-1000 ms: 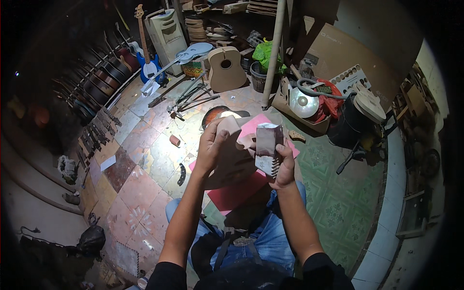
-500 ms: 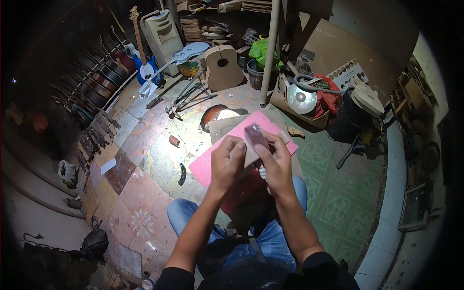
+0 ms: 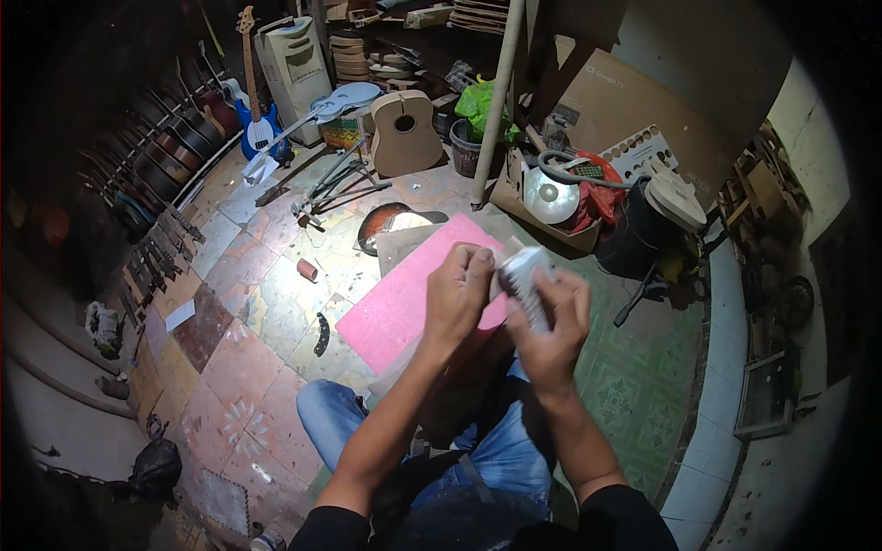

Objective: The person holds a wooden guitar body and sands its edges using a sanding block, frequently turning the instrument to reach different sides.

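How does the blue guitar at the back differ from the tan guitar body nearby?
The blue guitar has a long neck; the tan guitar body shows none. The tan guitar body has a round dark hole; the blue guitar shows none. The tan guitar body also looks broader than the blue guitar's body. Both stand roughly upright.

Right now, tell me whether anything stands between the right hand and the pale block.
Nothing visible does: the right hand is curled around the pale block. The left hand is close beside that block; blur hides whether they touch.
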### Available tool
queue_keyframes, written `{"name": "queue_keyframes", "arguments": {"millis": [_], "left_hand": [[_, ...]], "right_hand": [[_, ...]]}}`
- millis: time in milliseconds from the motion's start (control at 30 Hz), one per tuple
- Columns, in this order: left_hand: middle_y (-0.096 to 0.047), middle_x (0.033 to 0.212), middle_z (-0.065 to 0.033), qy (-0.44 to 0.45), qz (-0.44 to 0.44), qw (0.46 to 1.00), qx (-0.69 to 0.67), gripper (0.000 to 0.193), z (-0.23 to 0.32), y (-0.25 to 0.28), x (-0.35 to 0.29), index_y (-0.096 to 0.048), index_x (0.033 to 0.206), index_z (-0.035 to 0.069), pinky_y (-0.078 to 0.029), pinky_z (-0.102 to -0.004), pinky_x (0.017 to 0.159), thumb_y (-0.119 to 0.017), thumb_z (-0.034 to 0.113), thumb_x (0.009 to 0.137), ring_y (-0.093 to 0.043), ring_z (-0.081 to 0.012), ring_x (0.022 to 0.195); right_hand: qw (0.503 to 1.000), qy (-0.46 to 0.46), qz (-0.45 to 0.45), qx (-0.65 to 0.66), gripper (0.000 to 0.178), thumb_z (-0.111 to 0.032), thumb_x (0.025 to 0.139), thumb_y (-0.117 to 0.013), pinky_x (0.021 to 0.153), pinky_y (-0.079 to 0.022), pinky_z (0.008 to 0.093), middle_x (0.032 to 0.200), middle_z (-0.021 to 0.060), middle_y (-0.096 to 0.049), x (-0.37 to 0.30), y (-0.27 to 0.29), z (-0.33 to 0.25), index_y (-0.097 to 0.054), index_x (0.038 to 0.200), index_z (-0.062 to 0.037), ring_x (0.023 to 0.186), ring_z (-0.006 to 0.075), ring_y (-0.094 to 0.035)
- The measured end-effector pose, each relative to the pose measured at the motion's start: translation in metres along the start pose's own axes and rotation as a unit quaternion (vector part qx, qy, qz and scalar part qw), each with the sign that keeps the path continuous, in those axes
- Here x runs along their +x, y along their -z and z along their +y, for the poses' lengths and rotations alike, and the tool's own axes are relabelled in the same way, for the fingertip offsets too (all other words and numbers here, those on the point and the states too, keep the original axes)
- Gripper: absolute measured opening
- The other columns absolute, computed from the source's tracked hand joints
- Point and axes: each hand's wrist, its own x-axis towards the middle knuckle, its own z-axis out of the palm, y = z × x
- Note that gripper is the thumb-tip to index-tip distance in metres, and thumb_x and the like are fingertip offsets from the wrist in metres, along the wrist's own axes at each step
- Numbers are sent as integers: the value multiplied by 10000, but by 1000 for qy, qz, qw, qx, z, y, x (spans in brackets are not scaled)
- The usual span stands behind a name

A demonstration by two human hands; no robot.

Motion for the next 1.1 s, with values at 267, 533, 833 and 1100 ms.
{"name": "queue_keyframes", "arguments": {"millis": [267,533,833,1100], "left_hand": [[-624,699,-119,-8,-8,1000,-22,397,-9,-17,4,-620,982,-14,-492,-361,629,-537,365,1065,-598,-185,643],[-632,695,-123,-44,18,998,33,399,-15,-22,3,-630,973,-4,-495,-371,619,-535,372,1064,-599,-189,628],[-586,608,-66,-39,38,996,67,357,-1,-10,-8,-641,902,-17,-455,-323,551,-573,304,1043,-546,-113,572],[-623,726,-136,-75,46,992,93,342,-8,3,-8,-634,902,-33,-478,-365,637,-555,271,1039,-594,-211,651]], "right_hand": [[997,49,13,-53,435,-73,781,-800,905,-527,412,1121,188,-602,7,6,14,-666,1187,8,999,334,-630],[997,47,8,-65,404,-111,818,-787,929,-518,410,1173,230,-614,15,9,16,-671,1190,0,994,344,-644],[950,-221,-43,215,361,-108,918,-703,838,-550,308,1028,105,-657,25,13,21,-614,1231,46,949,176,-653],[763,-437,-36,475,283,-207,983,-636,620,-568,262,933,19,-639,-10,-9,17,-579,1208,-46,728,75,-623]]}}
